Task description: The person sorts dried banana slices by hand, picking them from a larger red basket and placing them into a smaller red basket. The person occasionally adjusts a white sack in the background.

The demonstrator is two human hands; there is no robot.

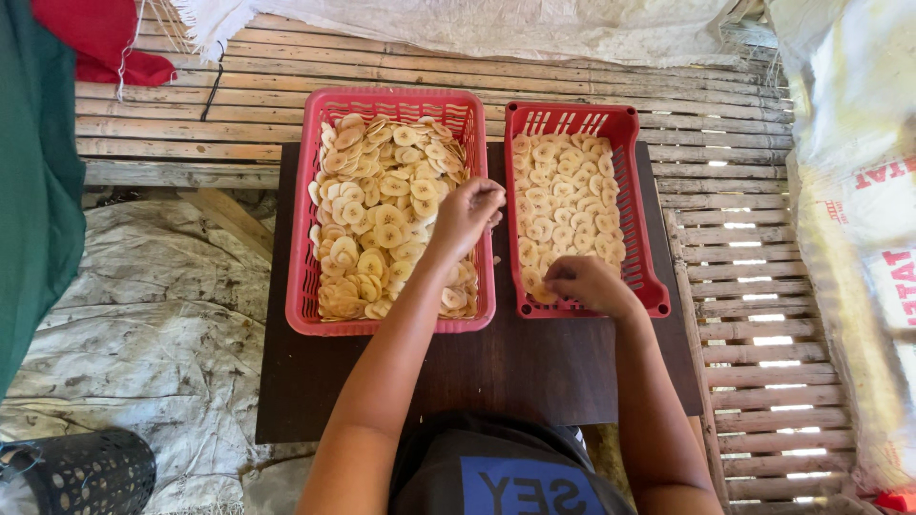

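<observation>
A dark perforated bin (pixel 86 469) stood at lower left on grey sheeting (pixel 153 315). On the dark table (pixel 496 367) the pink basket (pixel 298 277) held golden fried banana chips (pixel 377 224). The left hand (pixel 465 215) hovered over its right edge, fingertips pinched together, apparently on a chip or two, though the chips themselves were hidden. The red basket (pixel 630 129), just beside, held paler banana slices (pixel 563 205); the right hand (pixel 587 281) rested curled on the slices at its near end, and whether it gripped any could not be told. Judged: chips light, stiff, brittle, probably oily; best lifted by the rims with a gentle pinch. At far right hung a white sack (pixel 859 191), upright, with red lettering.
</observation>
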